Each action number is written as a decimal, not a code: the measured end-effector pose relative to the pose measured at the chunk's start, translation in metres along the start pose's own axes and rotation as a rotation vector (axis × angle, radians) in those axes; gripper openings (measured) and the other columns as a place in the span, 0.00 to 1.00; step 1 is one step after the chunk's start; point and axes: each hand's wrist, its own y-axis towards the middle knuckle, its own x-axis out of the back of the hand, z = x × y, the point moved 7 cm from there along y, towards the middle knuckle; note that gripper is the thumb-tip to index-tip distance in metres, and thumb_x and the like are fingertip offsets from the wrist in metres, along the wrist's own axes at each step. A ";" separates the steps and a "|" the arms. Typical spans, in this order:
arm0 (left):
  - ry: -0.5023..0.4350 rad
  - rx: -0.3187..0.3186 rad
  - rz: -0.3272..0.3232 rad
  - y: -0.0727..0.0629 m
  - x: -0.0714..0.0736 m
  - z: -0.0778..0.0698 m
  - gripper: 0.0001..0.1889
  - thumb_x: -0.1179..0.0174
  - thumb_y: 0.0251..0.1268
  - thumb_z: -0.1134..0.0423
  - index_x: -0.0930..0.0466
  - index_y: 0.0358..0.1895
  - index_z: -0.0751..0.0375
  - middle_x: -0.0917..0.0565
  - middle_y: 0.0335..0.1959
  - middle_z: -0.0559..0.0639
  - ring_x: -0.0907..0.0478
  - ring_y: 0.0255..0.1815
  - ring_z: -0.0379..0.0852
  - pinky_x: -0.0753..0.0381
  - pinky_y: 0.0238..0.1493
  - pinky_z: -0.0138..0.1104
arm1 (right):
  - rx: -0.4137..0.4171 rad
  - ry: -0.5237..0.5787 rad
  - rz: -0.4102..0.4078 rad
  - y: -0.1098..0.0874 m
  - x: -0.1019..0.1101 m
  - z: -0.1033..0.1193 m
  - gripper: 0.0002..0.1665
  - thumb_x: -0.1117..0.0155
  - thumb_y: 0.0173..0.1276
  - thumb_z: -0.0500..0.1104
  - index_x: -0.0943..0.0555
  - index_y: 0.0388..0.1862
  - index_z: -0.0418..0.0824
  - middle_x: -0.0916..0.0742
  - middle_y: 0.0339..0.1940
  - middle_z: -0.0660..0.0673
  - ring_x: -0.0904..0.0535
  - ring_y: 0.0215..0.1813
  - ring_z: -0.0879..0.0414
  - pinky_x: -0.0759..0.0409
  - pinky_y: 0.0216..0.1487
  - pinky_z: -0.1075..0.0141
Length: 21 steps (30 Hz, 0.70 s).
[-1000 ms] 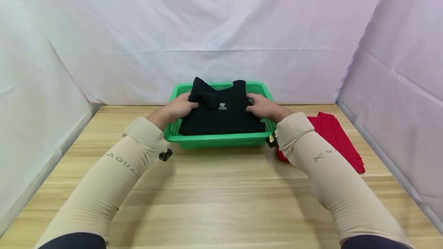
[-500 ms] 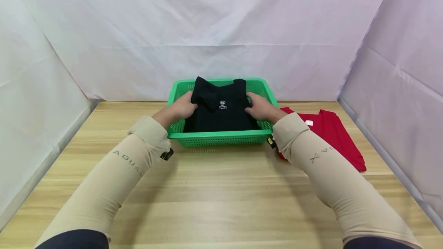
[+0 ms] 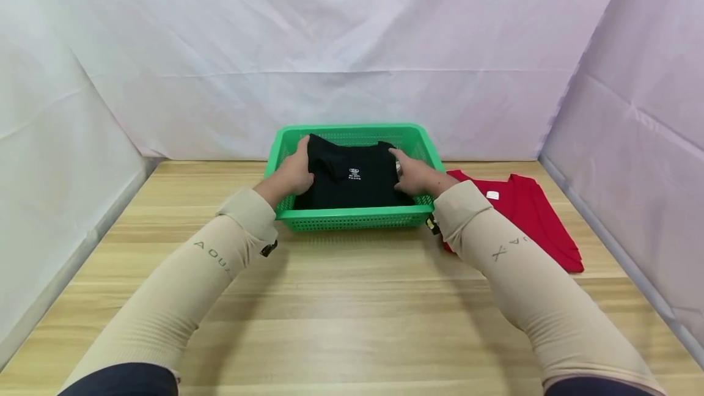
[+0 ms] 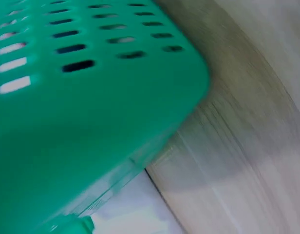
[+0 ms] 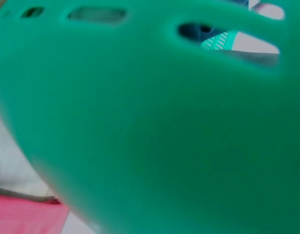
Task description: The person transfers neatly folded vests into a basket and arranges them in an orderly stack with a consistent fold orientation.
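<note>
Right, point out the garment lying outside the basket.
The red garment with the small white label, lying on the table right of the green basket. The black garment, by contrast, lies inside it.

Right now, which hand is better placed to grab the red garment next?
Probably the right hand, since it is at the right side of the green basket, nearer the red garment; the left hand is at the opposite side.
</note>
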 end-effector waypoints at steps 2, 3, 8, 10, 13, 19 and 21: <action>0.093 -0.020 -0.026 -0.001 -0.002 -0.002 0.45 0.52 0.74 0.71 0.75 0.81 0.53 0.24 0.25 0.58 0.35 0.17 0.48 0.33 0.25 0.38 | 0.021 -0.087 0.007 -0.001 -0.003 0.001 0.48 0.40 0.73 0.35 0.55 0.83 0.44 0.26 0.67 0.29 0.20 0.54 0.40 0.19 0.53 0.51; 0.134 -0.035 -0.041 -0.002 -0.002 -0.003 0.45 0.51 0.73 0.72 0.74 0.81 0.53 0.21 0.32 0.61 0.31 0.19 0.49 0.32 0.26 0.38 | 0.032 -0.126 0.015 -0.001 -0.004 0.002 0.46 0.39 0.73 0.37 0.52 0.82 0.43 0.29 0.70 0.29 0.24 0.64 0.38 0.22 0.60 0.48; 0.368 -0.135 -0.166 -0.013 0.001 -0.017 0.35 0.48 0.70 0.74 0.50 0.78 0.59 0.35 0.66 0.72 0.23 0.34 0.58 0.24 0.34 0.42 | 0.065 -0.235 0.048 -0.003 -0.008 0.005 0.37 0.37 0.72 0.41 0.37 0.77 0.40 0.40 0.78 0.29 0.43 0.79 0.36 0.33 0.73 0.43; 0.466 -0.199 -0.207 -0.018 0.003 -0.025 0.26 0.48 0.72 0.73 0.37 0.72 0.61 0.33 0.64 0.70 0.23 0.39 0.60 0.21 0.38 0.45 | 0.067 -0.257 0.042 -0.003 -0.008 0.005 0.35 0.36 0.72 0.42 0.34 0.75 0.39 0.40 0.76 0.28 0.39 0.76 0.36 0.31 0.71 0.44; 0.572 -0.321 -0.192 -0.021 0.000 -0.034 0.17 0.46 0.74 0.68 0.25 0.63 0.59 0.28 0.59 0.64 0.25 0.53 0.60 0.21 0.51 0.50 | 0.077 -0.306 -0.004 -0.004 -0.006 0.007 0.34 0.33 0.70 0.42 0.30 0.72 0.39 0.38 0.73 0.28 0.29 0.67 0.36 0.26 0.66 0.46; 0.610 -0.506 0.011 -0.022 -0.024 -0.039 0.13 0.45 0.74 0.64 0.17 0.56 0.52 0.21 0.59 0.56 0.26 0.60 0.57 0.25 0.58 0.51 | 0.216 -0.455 -0.104 -0.008 -0.007 0.019 0.24 0.30 0.66 0.41 0.19 0.61 0.42 0.27 0.64 0.34 0.28 0.60 0.40 0.24 0.61 0.49; 0.626 -0.535 0.031 -0.023 -0.028 -0.040 0.13 0.45 0.74 0.66 0.14 0.53 0.52 0.18 0.55 0.54 0.24 0.56 0.55 0.24 0.53 0.49 | 0.285 -0.457 -0.073 -0.008 -0.012 0.025 0.20 0.32 0.68 0.39 0.17 0.58 0.40 0.23 0.64 0.35 0.28 0.63 0.40 0.24 0.63 0.49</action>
